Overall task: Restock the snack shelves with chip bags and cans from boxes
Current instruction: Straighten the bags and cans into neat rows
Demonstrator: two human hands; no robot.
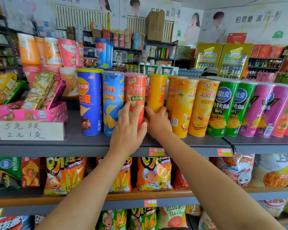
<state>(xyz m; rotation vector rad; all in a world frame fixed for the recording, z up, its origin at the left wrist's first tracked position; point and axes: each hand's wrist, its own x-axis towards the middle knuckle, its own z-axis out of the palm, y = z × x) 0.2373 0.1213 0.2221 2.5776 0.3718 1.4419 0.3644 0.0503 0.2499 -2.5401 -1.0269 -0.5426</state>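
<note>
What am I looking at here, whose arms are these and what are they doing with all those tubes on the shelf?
There is no machine here: these are a person's two bare arms, filmed by one wide-angle camera worn on their head, looking forward and down. That is why the arms reach in from the bottom of the picture.

They stand at a grey shop shelf carrying a row of tall cardboard chip cans. The left hand wraps its fingers around the red chip can. The right hand grips the base of the plain orange-yellow chip can beside it, set slightly further back.

Left of these stand a dark blue can and a light blue can; to the right come orange, green and pink ones. A handwritten white price card sits at the left. Orange chip bags fill the shelf below.
</note>
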